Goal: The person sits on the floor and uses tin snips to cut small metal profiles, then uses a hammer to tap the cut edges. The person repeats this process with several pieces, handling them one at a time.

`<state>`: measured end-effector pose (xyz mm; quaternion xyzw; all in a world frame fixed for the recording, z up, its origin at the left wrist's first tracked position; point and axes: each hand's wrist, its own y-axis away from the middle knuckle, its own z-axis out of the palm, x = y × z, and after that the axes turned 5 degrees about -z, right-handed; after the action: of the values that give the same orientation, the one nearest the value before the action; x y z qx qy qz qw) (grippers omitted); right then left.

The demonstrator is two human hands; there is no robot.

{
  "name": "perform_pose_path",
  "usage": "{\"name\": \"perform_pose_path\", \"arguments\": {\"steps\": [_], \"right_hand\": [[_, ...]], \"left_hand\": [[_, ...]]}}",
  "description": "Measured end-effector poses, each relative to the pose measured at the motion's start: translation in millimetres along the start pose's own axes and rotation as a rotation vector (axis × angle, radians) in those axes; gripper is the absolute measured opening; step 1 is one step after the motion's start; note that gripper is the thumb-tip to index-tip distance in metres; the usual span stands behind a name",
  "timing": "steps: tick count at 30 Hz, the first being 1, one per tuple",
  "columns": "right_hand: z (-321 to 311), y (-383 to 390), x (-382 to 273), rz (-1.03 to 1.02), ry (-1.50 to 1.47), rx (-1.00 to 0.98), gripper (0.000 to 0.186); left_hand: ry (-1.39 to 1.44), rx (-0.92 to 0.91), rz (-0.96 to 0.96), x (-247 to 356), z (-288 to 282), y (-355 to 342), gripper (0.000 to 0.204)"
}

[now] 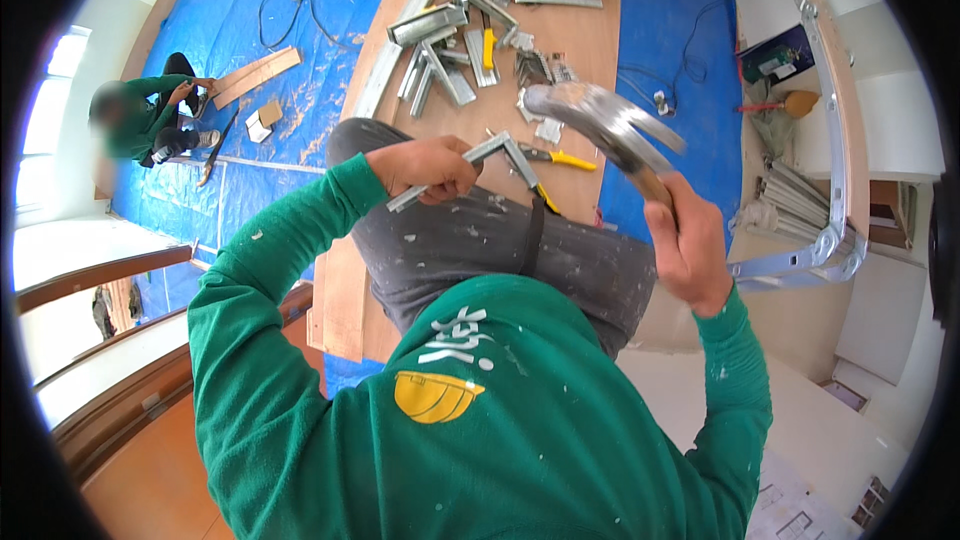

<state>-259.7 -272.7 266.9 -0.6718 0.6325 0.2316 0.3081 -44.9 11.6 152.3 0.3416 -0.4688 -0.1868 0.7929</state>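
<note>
Jutting from both sides of left hand [428, 168]: bent metal channel [490, 147]

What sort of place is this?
Probably a room under renovation or fit-out: blue plastic sheeting spread underfoot, loose metal channel pieces heaped on a wooden board, and a claw hammer in the person's right hand.

Claw hammer [612, 132] tilted; grey metal channel [489, 148] bent.
</note>
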Motion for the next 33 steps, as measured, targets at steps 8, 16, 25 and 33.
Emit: {"name": "perform_pose_path", "arguments": {"steps": [8,16,25,33], "right_hand": [[39.5,14.0,28.7,0.086,0.194,-0.115,0.031],[36.3,8.8,-2.1,0.009,0.046,-0.01,0.032],[18.8,8.0,-14.2,0.007,-0.067,0.094,0.032],[43.9,27.9,44.4,0.193,-0.022,-0.062,0.037]], "left_hand": [[-0.1,0.001,-0.029,-4.4,-0.4,6.0,0.018],[-0.149,-0.036,0.058,3.2,-4.4,8.2,0.015],[-0.085,-0.098,0.046,-9.9,-11.0,2.9,0.014],[-0.134,-0.122,0.043,-8.9,8.1,13.1,0.014]]}}
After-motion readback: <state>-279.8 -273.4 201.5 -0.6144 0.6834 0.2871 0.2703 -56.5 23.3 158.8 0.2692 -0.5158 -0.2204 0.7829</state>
